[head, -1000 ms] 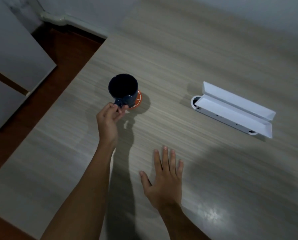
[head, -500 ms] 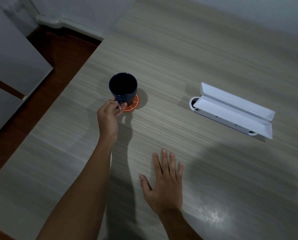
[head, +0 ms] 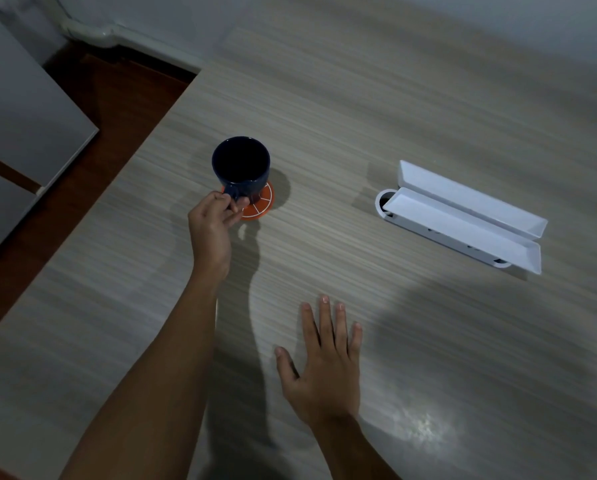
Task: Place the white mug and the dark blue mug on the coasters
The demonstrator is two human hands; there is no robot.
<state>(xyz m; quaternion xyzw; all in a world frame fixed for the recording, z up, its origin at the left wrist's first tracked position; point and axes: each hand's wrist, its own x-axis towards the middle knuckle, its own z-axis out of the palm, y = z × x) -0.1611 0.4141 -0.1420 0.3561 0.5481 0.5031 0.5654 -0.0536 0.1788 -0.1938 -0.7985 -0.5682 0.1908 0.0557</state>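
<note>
The dark blue mug (head: pixel 241 168) stands upright on an orange coaster (head: pixel 260 206) with white lines, left of the table's middle. My left hand (head: pixel 214 230) reaches up from below and its fingers pinch the mug's handle on the near side. My right hand (head: pixel 325 358) lies flat on the table, fingers spread, holding nothing, well below and to the right of the mug. No white mug and no second coaster are in view.
A white open-lidded cable box (head: pixel 463 216) is set into the wooden table (head: pixel 359 116) at the right. The table's left edge runs diagonally beside a dark red floor (head: pixel 92 140), with grey cabinet panels (head: pixel 20 109) at far left.
The mug has come down and settled over the orange coaster, with my left hand still at its handle. My right hand has stayed flat on the table.
</note>
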